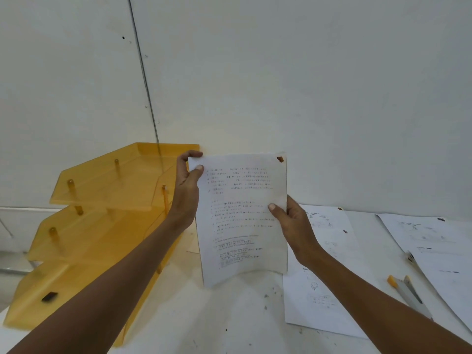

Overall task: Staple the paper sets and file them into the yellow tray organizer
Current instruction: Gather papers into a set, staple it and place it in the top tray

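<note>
I hold a printed paper set upright above the white table, in front of the wall. My left hand pinches its top left corner, thumb on the front. My right hand grips its right edge at mid height. A small brown mark sits at the sheet's top right corner. The yellow tray organizer, three stacked translucent tiers, stands at the left, just beside my left hand. A grey stapler with a yellow tip lies on the table at the right, apart from both hands.
Two more paper sets lie flat on the table: one under my right forearm, another at the far right edge. A small black object sits in the lowest tray. The wall stands close behind.
</note>
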{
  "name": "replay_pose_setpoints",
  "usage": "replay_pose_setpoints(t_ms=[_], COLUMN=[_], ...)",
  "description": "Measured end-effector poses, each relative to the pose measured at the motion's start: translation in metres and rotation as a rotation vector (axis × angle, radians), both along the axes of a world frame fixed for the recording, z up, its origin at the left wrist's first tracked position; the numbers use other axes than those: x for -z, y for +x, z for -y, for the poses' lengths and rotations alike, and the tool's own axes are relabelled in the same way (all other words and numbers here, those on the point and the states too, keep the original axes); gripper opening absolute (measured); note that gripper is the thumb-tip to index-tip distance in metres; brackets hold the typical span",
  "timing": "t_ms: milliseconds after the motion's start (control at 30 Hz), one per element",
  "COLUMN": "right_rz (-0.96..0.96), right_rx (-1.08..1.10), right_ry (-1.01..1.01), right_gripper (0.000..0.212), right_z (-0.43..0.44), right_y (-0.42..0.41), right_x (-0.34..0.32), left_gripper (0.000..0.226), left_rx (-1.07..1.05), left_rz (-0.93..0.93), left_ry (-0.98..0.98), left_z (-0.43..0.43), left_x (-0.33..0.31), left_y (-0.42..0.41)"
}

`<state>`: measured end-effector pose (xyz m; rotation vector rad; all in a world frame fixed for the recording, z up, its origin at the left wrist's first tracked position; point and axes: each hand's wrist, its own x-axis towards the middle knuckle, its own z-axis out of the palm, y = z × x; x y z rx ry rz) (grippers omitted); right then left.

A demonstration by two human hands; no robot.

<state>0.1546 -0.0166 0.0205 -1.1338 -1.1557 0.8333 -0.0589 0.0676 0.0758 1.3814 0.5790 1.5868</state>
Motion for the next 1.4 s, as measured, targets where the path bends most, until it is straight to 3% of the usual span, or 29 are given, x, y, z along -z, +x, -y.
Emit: replay_pose_setpoints(t_ms=[600, 667, 733, 767, 833, 900, 933, 1000, 1200, 1400], right_rz=[-0.014, -0.01, 0.04, 0.141, 0.563, 1.058, 1.217, 1.337, 1.285, 0.556], right_rx=[-0.048, 0.012, 0.139, 0.235, 0.448, 0.592, 0.6, 0.561, 0.496, 0.189], right_ry=[-0.008, 0.004, 0.078, 0.167, 0.4, 0.539, 0.548, 0.501, 0.441, 0.24], right_gripper=[0.029, 0.04, 0.073, 0.087, 0.092, 0.077, 0.067, 0.05, 0.035, 0.012], right_z=[0.004, 0.0, -0.004, -0.005, -0.009, -0.013, -0.016, -0.024, -0.025, -0.025], right_y=[-0.004, -0.001, 0.0, 0.0, 0.0, -0.002, -0.003, -0.003, 0.012, 0.015], right_x=[-0.004, -0.013, -0.027, -0.036, -0.055, -0.074, -0.081, -0.085, -0.086, -0.09], left_gripper=[0.027, 0.028, 0.027, 0.026, 0.026, 0.026, 0.026, 0.026, 0.026, 0.028], left_rx=[0.015, 0.012, 0.023, 0.03, 0.036, 0.036, 0.031, 0.024, 0.036, 0.044], left_rz=[-0.073, -0.075, -0.084, -0.09, -0.098, -0.1, -0.099, -0.098, -0.089, -0.093], left_ry=[0.06, 0.068, 0.073, 0.076, 0.083, 0.084, 0.087, 0.092, 0.086, 0.099], left_z=[0.012, 0.013, 0.013, 0.014, 0.015, 0.015, 0.015, 0.016, 0.017, 0.017], left_x=[0.001, 0.002, 0.001, 0.001, 0.0, -0.001, -0.001, -0.001, -0.001, 0.0], left_y=[-0.003, -0.002, -0.002, -0.002, -0.002, -0.002, -0.002, -0.002, -0.003, -0.001])
